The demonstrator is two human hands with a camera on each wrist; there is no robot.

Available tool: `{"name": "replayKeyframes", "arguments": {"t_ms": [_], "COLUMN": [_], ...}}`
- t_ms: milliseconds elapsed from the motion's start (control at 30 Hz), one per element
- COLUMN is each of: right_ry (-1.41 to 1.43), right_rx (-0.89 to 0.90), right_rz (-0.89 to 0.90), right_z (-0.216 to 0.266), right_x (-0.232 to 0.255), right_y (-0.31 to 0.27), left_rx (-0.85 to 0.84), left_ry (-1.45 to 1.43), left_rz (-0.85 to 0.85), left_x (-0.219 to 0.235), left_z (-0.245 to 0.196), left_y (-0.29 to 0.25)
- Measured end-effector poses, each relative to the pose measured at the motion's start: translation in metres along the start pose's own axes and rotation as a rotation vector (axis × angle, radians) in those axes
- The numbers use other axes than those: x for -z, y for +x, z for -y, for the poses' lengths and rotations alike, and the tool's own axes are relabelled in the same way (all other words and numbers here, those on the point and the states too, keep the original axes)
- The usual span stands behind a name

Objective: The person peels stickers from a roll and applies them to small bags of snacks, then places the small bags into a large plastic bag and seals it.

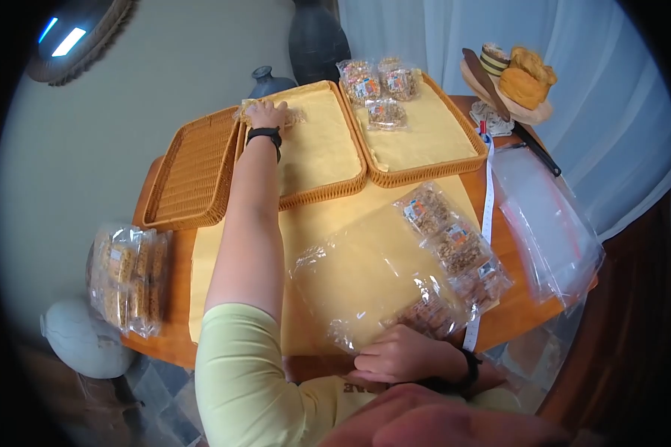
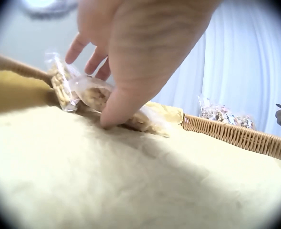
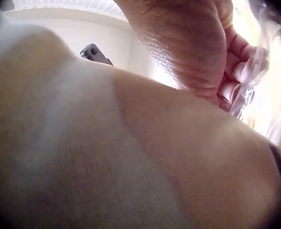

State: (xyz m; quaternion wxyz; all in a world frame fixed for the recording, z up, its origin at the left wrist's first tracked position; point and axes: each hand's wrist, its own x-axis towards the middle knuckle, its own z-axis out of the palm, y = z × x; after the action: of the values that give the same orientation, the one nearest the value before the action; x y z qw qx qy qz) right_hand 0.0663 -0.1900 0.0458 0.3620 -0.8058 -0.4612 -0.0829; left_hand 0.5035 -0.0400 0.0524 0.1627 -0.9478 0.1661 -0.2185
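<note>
My left hand (image 1: 266, 114) reaches to the far left corner of the middle wicker tray (image 1: 322, 195), which is lined with yellow paper. It grips a clear-wrapped snack packet (image 2: 96, 97), thumb on the near side and fingers over the far side. Another packet (image 2: 64, 89) stands on edge beside it, against the tray wall. At the table's front edge my right hand (image 1: 399, 355) has its fingers curled at the near edge of a large clear plastic bag (image 1: 350, 261). Film lies over those fingertips in the right wrist view. Several labelled snack packets (image 1: 455, 240) lie along the bag's right side.
The left wicker tray (image 1: 194, 167) has no paper lining. The right tray (image 1: 425, 141) holds several wrapped packets (image 1: 386, 113). Packs of snack bars (image 1: 130, 279) stand at the table's left. To the right are a tape measure (image 1: 489, 194), clear bags (image 1: 544, 216) and bread (image 1: 525, 80).
</note>
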Motion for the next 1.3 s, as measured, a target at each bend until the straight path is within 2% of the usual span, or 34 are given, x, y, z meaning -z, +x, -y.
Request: {"name": "replayKeyframes", "arguments": {"t_ms": [67, 100, 167, 233, 267, 300, 333, 367, 400, 500, 567, 633, 667, 767, 833, 867, 933, 967, 1033, 1167, 1300], "right_ry": [-0.031, -0.038, -0.055, -0.066, -0.079, -0.042, -0.070, -0.099, -0.087, -0.015, -0.031, -0.051, -0.070, -0.059, -0.072, -0.092, -0.123, -0.140, -0.164, -0.146, -0.149], "right_rx": [-0.003, 0.011, -0.001, 0.014, 0.028, 0.015, 0.046, 0.075, 0.056, -0.027, -0.011, -0.009, 0.002, 0.010, 0.021, 0.017, 0.016, 0.013, 0.015, 0.025, 0.029], "right_rz": [-0.003, 0.004, -0.018, -0.018, -0.019, -0.010, -0.039, -0.067, -0.068, -0.068, -0.106, -0.109, -0.108, -0.127, -0.120, -0.119, -0.116, -0.106, -0.108, -0.132, -0.140], "right_z": [-0.001, 0.000, 0.004, 0.000, 0.000, 0.002, 0.002, 0.002, 0.003, 0.003, 0.006, 0.007, 0.008, 0.016, 0.021, 0.023, 0.026, 0.027, 0.028, 0.031, 0.028], "right_x": [0.001, 0.004, 0.008, 0.005, 0.002, 0.003, 0.006, 0.009, 0.010, 0.009, 0.010, 0.011, 0.011, 0.014, 0.014, 0.014, 0.013, 0.012, 0.010, 0.004, 0.001], "right_y": [0.001, 0.002, 0.003, -0.001, -0.003, -0.002, 0.000, 0.001, 0.001, 0.000, 0.001, 0.001, 0.001, 0.005, 0.007, 0.007, 0.008, 0.007, 0.005, 0.005, 0.005], "left_rx": [-0.114, -0.100, -0.176, -0.126, -0.096, -0.049, -0.115, -0.169, -0.155, -0.124, -0.197, -0.088, -0.096, -0.045, 0.112, 0.107, 0.008, -0.017, 0.011, -0.115, -0.194], "left_ry": [-0.099, -0.097, -0.136, -0.210, -0.245, -0.346, -0.438, -0.580, -0.897, -1.218, -1.342, -1.249, -1.244, -1.300, -1.416, -1.414, -1.657, -1.653, -1.846, -1.938, -1.995], "left_rz": [0.195, 0.187, 0.200, 0.129, 0.132, 0.085, -0.036, -0.003, 0.126, 0.248, 0.366, 0.439, 0.581, 0.945, 1.122, 1.116, 1.163, 1.164, 1.220, 1.285, 1.257], "left_x": [0.002, 0.007, 0.015, 0.010, 0.028, 0.072, 0.077, 0.077, 0.086, 0.181, 0.206, 0.240, 0.245, 0.230, 0.209, 0.199, 0.183, 0.181, 0.176, 0.149, 0.144], "left_z": [0.002, 0.004, 0.002, 0.006, 0.007, 0.005, 0.014, 0.031, 0.044, 0.059, 0.077, 0.080, 0.084, 0.077, 0.059, 0.051, 0.036, 0.026, 0.001, -0.052, -0.086], "left_y": [0.002, 0.001, -0.003, 0.004, -0.005, -0.032, -0.038, -0.041, -0.053, -0.153, -0.209, -0.269, -0.289, -0.327, -0.339, -0.339, -0.330, -0.323, -0.310, -0.282, -0.256]}}
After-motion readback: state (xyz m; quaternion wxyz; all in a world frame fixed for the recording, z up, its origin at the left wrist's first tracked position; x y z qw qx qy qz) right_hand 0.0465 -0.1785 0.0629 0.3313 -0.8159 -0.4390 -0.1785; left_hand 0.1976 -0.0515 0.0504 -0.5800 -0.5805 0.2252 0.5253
